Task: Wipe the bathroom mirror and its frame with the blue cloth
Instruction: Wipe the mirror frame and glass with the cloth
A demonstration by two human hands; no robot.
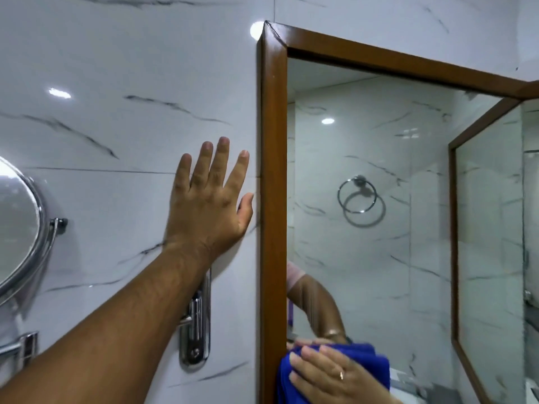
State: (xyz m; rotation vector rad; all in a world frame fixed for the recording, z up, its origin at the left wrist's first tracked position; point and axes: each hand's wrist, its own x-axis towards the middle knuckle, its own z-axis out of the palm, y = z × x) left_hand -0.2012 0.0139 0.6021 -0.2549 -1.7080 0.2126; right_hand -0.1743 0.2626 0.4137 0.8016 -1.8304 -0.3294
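Note:
The bathroom mirror hangs on the marble wall in a brown wooden frame. My left hand lies flat on the wall tile just left of the frame, fingers spread, thumb near the frame's edge. At the bottom, my right hand presses the blue cloth against the glass beside the frame's left upright. The cloth hangs down over the frame's inner edge. The mirror reflects my forearm above the cloth.
A round chrome swivel mirror sticks out from the wall at far left. A chrome wall holder sits below my left forearm. A chrome bar end shows at lower left. The mirror reflects a towel ring and a second framed mirror.

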